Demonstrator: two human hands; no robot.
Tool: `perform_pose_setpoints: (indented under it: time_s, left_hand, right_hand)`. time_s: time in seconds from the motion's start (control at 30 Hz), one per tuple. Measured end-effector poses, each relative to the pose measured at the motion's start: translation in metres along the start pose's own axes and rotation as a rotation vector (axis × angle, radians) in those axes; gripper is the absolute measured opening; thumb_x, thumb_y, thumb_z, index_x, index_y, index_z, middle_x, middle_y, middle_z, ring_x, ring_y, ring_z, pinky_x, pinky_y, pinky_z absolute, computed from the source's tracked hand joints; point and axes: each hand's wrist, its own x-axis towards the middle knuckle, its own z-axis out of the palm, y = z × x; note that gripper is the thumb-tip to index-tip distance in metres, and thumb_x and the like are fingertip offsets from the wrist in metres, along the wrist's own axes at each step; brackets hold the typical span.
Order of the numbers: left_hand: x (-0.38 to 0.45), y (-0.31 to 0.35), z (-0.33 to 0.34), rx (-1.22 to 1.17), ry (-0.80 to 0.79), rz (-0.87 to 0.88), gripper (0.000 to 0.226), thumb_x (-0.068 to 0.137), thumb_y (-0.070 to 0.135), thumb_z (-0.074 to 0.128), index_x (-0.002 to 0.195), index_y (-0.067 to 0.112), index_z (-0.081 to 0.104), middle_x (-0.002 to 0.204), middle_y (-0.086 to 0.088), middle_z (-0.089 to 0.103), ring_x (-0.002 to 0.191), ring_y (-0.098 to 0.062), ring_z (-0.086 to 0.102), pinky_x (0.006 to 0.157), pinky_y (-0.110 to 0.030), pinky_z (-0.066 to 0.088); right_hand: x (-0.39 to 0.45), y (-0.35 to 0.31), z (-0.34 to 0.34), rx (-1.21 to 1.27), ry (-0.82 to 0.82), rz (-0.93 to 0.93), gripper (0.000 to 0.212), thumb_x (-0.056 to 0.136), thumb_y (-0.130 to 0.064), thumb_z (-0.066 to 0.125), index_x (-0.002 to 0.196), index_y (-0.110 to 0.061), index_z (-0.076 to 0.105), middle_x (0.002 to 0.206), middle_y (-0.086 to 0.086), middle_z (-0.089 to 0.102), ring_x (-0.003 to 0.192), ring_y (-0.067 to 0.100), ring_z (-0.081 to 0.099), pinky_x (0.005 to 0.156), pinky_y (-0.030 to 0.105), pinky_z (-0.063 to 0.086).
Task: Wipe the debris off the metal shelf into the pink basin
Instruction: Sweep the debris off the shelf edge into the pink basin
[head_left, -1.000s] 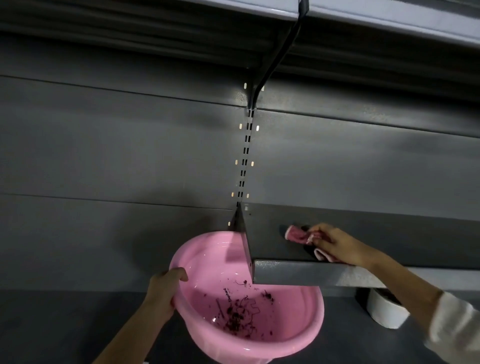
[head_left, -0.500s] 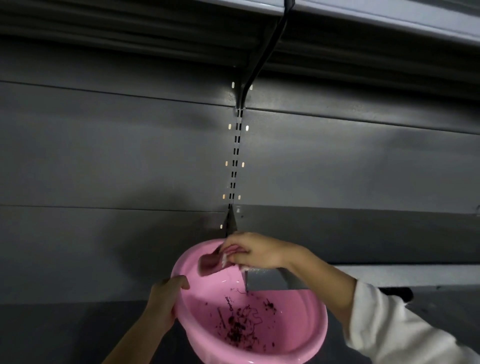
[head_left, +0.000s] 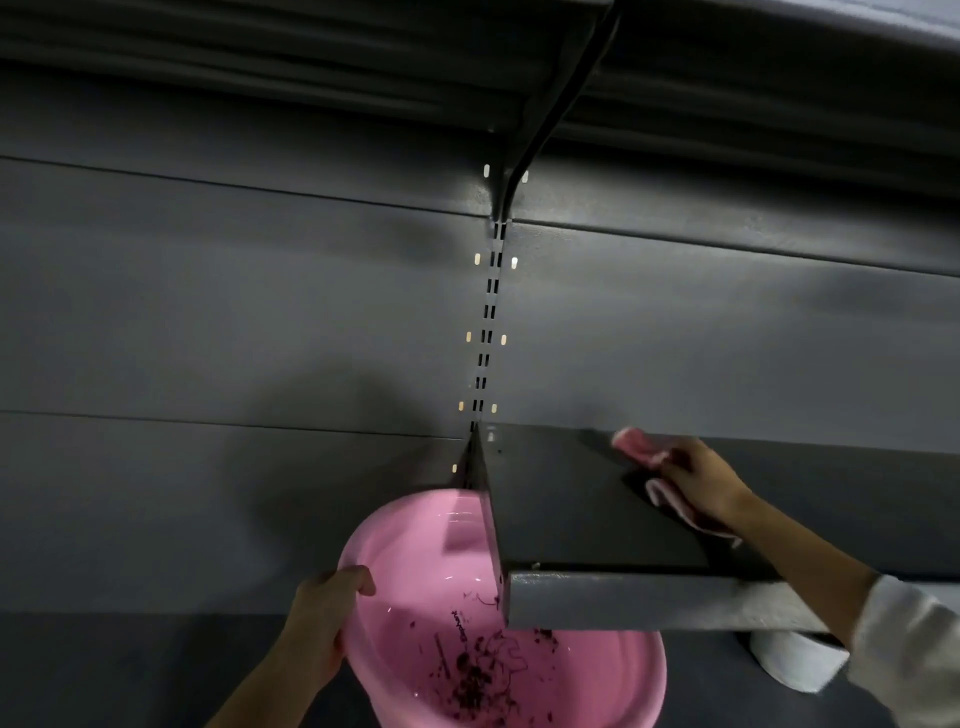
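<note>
A dark grey metal shelf (head_left: 571, 509) juts out from the back wall at the lower right. My right hand (head_left: 701, 480) holds a pink cloth (head_left: 639, 447) down on the shelf top, towards its back. Under the shelf's left end sits a pink basin (head_left: 415, 551), tilted a little, with dark debris (head_left: 483, 675) lying in its bottom. My left hand (head_left: 324, 618) grips the basin's left rim, thumb over the edge. A tiny speck (head_left: 535, 565) lies near the shelf's front edge.
A slotted upright (head_left: 488, 322) runs up the grey back panel to a bracket under the upper shelf (head_left: 779, 31). A white roll (head_left: 795, 660) stands on the lower surface beneath the shelf at the right.
My right hand swept the cloth left off the shelf end over the basin, then went back right onto the shelf top. The basin and left hand stayed put.
</note>
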Motion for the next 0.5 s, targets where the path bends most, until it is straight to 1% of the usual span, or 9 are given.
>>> perform_pose_setpoints:
  time_s: [0.03,0.07,0.1,0.17,0.27,0.33,0.4,0.43,0.5]
  left_hand:
    - [0.002,0.000,-0.001,0.002,0.000,-0.001,0.035,0.077,-0.007,0.048,0.111,-0.016,0.053,0.114,-0.037,0.055,0.104,-0.051,0.053,0.079,-0.045,0.046]
    - [0.004,0.001,-0.001,0.003,0.001,0.002,0.035,0.076,-0.007,0.048,0.110,-0.016,0.053,0.112,-0.038,0.056,0.103,-0.052,0.054,0.079,-0.045,0.046]
    - [0.007,0.002,-0.001,0.003,0.008,0.002,0.034,0.075,-0.008,0.048,0.108,-0.016,0.053,0.111,-0.037,0.057,0.101,-0.051,0.054,0.079,-0.045,0.046]
    - [0.011,0.004,-0.001,0.012,0.035,0.005,0.030,0.074,-0.008,0.049,0.103,-0.013,0.056,0.108,-0.035,0.058,0.097,-0.047,0.056,0.077,-0.045,0.047]
    - [0.015,0.008,-0.002,0.022,0.066,0.009,0.019,0.072,-0.010,0.049,0.089,-0.009,0.057,0.103,-0.032,0.060,0.089,-0.043,0.057,0.068,-0.038,0.047]
    - [0.018,0.010,-0.003,0.028,0.067,0.009,0.020,0.071,-0.010,0.050,0.090,-0.009,0.057,0.100,-0.031,0.061,0.085,-0.042,0.057,0.066,-0.037,0.047]
    - [0.020,0.009,-0.003,0.035,0.060,0.015,0.021,0.071,-0.009,0.050,0.091,-0.010,0.057,0.098,-0.031,0.061,0.082,-0.041,0.057,0.066,-0.037,0.047]
    - [0.020,0.009,-0.002,0.041,0.057,0.014,0.019,0.072,-0.009,0.050,0.089,-0.008,0.057,0.097,-0.031,0.061,0.082,-0.041,0.057,0.066,-0.037,0.047]
    - [0.018,0.007,0.001,0.052,0.052,0.010,0.012,0.073,-0.009,0.050,0.081,-0.003,0.055,0.095,-0.028,0.060,0.082,-0.040,0.056,0.065,-0.035,0.047]
  right_hand:
    - [0.006,0.006,0.004,-0.039,0.012,0.043,0.026,0.089,-0.012,0.052,0.111,0.001,0.054,0.106,0.023,0.065,0.098,0.032,0.061,0.091,0.036,0.045]
    - [0.013,0.006,0.011,-0.080,0.009,0.049,0.031,0.089,-0.011,0.051,0.119,-0.002,0.051,0.116,0.024,0.062,0.107,0.035,0.059,0.093,0.035,0.043]
    - [0.020,0.002,0.019,-0.127,-0.010,0.019,0.036,0.090,-0.010,0.049,0.126,-0.006,0.048,0.125,0.022,0.058,0.115,0.036,0.055,0.096,0.032,0.040]
    - [0.032,-0.015,0.037,-0.216,-0.076,-0.078,0.040,0.091,-0.007,0.043,0.130,-0.016,0.047,0.134,0.015,0.053,0.123,0.031,0.050,0.099,0.027,0.034]
    - [0.045,-0.049,0.063,-0.221,-0.168,-0.167,0.041,0.091,-0.005,0.039,0.128,-0.018,0.050,0.134,0.011,0.053,0.122,0.029,0.049,0.097,0.023,0.032]
    - [0.046,-0.070,0.077,-0.213,-0.245,-0.224,0.043,0.091,-0.004,0.039,0.131,-0.018,0.047,0.137,0.010,0.050,0.124,0.028,0.048,0.100,0.021,0.035]
    - [0.037,-0.087,0.086,-0.189,-0.294,-0.320,0.042,0.092,-0.004,0.038,0.129,-0.020,0.049,0.131,0.011,0.056,0.112,0.029,0.057,0.083,0.010,0.042]
    - [0.028,-0.094,0.088,-0.184,-0.305,-0.376,0.042,0.090,-0.003,0.039,0.127,-0.020,0.052,0.128,0.011,0.058,0.108,0.028,0.060,0.080,0.012,0.043]
    - [0.008,-0.107,0.089,-0.159,-0.356,-0.485,0.045,0.085,0.003,0.041,0.122,-0.017,0.057,0.130,0.010,0.058,0.113,0.024,0.058,0.092,0.018,0.040]
